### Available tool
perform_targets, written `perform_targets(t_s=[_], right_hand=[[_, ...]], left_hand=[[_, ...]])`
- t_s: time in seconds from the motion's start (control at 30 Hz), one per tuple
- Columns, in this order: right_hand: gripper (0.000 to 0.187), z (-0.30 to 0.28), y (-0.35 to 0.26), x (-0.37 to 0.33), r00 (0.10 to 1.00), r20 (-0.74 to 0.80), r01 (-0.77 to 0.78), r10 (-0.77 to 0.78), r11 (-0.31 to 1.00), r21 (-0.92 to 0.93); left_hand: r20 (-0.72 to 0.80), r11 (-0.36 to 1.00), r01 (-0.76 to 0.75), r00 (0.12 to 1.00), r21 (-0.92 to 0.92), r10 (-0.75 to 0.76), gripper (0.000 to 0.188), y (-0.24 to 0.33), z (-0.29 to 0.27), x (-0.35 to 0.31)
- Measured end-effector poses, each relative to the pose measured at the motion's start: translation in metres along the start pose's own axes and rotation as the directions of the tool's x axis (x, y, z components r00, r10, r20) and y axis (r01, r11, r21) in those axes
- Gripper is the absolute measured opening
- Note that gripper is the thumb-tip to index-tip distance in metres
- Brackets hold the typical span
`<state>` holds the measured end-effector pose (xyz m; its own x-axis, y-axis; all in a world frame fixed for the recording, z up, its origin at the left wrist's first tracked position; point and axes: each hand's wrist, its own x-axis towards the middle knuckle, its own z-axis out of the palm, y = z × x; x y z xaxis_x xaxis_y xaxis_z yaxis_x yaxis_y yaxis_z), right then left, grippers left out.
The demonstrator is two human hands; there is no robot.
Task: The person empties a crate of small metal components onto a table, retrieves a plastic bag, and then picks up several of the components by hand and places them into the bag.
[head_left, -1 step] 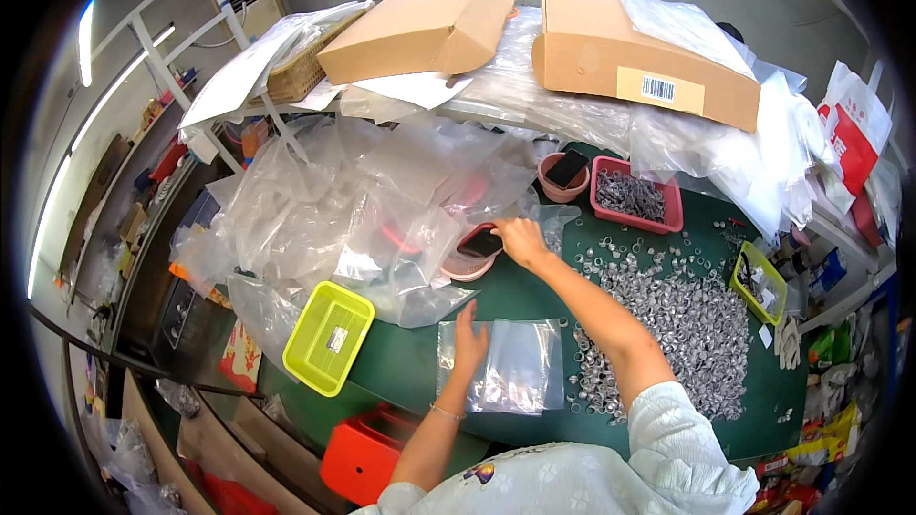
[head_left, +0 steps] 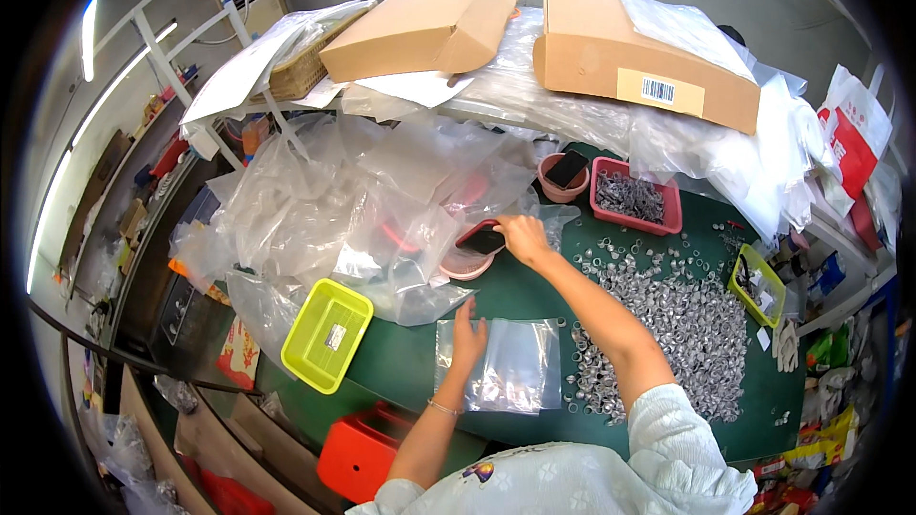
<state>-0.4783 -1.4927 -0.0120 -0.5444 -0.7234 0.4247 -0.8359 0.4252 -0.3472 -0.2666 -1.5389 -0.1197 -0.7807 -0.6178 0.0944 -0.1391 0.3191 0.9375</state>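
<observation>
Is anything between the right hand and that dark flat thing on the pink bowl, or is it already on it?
Nothing visible is in the way: the right hand already touches the dark flat thing lying on the pink bowl. Crumpled clear plastic bags crowd the bowl's left side. The left hand rests on a flat clear bag.

Metal parts [head_left: 682, 324] right of flat bag [head_left: 510, 367]

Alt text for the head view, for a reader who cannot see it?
Left hand presses a clear plastic bag flat on a green table; right hand reaches a dark phone on a pink bowl, beside a heap of small metal parts.
</observation>
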Motion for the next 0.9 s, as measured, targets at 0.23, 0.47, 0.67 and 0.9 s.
perform_targets(t_s=[0.23,0.47,0.67,0.9], right_hand=[[0.016,-0.037,-0.008,-0.02,0.972,-0.149,-0.165,0.18,0.98,0.11],[0.022,-0.05,0.033,-0.099,0.816,-0.057,-0.392,0.575,0.624,0.677],[0.032,-0.082,-0.024,-0.192,0.73,0.31,-0.26,0.609,-0.171,0.95],[0.032,-0.112,-0.114,-0.275,0.697,0.413,-0.096,0.586,-0.495,0.864]], left_hand=[[0.018,0.975,0.068,0.998,-0.21,-0.066,0.059,-0.004,0.013,0.026],[0.222,0.821,0.267,0.959,-0.505,-0.176,0.063,0.059,0.036,0.017],[0.252,0.486,0.205,0.967,-0.85,0.032,0.064,0.112,0.034,-0.035],[0.367,0.174,0.341,0.918,-0.924,0.149,0.086,0.179,0.036,-0.08]])
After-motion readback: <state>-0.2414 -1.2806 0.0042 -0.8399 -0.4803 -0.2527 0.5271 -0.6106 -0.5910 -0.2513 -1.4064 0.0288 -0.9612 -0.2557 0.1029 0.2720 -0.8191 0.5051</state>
